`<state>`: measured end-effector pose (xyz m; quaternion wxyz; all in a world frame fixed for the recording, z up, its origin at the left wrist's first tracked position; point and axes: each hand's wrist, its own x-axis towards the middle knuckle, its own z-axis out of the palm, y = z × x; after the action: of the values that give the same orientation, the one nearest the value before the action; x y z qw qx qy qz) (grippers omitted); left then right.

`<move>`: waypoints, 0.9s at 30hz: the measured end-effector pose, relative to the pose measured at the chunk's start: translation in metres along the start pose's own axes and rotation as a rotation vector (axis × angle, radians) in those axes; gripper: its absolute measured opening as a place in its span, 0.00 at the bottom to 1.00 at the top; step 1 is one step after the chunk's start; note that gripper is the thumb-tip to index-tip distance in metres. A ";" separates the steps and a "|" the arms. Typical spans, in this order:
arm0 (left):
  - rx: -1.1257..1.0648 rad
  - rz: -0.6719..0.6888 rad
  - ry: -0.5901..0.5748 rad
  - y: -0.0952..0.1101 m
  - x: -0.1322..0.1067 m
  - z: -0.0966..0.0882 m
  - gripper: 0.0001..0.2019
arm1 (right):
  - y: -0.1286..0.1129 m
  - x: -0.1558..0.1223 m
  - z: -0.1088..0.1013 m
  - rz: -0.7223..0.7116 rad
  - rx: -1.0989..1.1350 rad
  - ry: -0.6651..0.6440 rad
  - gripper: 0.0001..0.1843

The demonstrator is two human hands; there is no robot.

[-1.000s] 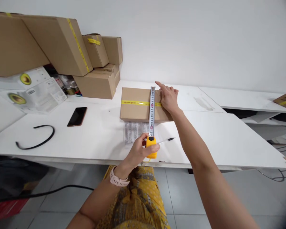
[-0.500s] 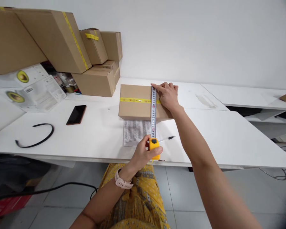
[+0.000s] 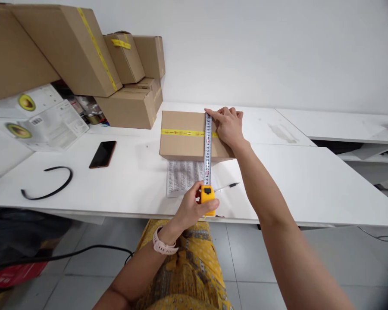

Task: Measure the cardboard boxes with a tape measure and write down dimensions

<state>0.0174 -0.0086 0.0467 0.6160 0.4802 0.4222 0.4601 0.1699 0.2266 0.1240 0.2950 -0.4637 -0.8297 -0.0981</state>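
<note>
A cardboard box (image 3: 183, 121) with a strip of yellow tape along its top lies on the white table. My left hand (image 3: 194, 206), wearing a pink wristband, is closed around the yellow case of a tape measure (image 3: 208, 199) near the front edge. The metal blade runs out of the case, across the box top to its far edge. There my right hand (image 3: 228, 125) presses the blade's end with the index finger, its other fingers bent over the box. A printed sheet (image 3: 177, 183) is partly under the box, and a pen (image 3: 228, 187) lies beside the tape measure.
Stacked cardboard boxes (image 3: 126, 110) and a white carton with avocado pictures (image 3: 56, 125) stand at the back left. A phone (image 3: 102, 154) and a black curved band (image 3: 63, 187) lie on the table's left part. Shelving (image 3: 358, 150) stands at the right.
The view has shifted slightly, so things sit a little higher in it. Both hands keep their places on the tape measure, and the blade's length looks the same.
</note>
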 end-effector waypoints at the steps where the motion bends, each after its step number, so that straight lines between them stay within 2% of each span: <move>1: 0.002 0.000 0.002 -0.001 0.000 0.000 0.21 | 0.001 0.000 0.001 -0.006 0.003 0.012 0.27; 15: 0.024 -0.006 -0.003 -0.002 0.002 0.001 0.21 | -0.001 -0.002 0.001 -0.003 0.047 0.031 0.27; 19: 0.008 -0.011 -0.007 0.002 -0.014 -0.004 0.21 | -0.002 -0.003 0.001 0.046 0.038 0.061 0.30; 21: 0.005 0.005 0.003 0.010 -0.031 -0.014 0.22 | -0.003 -0.004 0.000 0.083 0.022 0.067 0.31; 23: -0.009 0.108 0.095 0.020 -0.047 -0.034 0.27 | -0.006 -0.008 -0.003 0.103 0.001 0.058 0.31; 25: -0.028 0.300 0.284 0.032 -0.054 -0.060 0.31 | -0.011 -0.013 -0.006 0.109 -0.011 0.053 0.31; 27: -0.031 0.463 0.457 0.042 -0.049 -0.087 0.31 | -0.018 -0.022 -0.010 0.116 -0.013 0.077 0.30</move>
<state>-0.0839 -0.0337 0.0759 0.3912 0.4384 0.4221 0.6904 0.1678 0.1968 0.1209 0.3287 -0.5089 -0.7888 -0.1039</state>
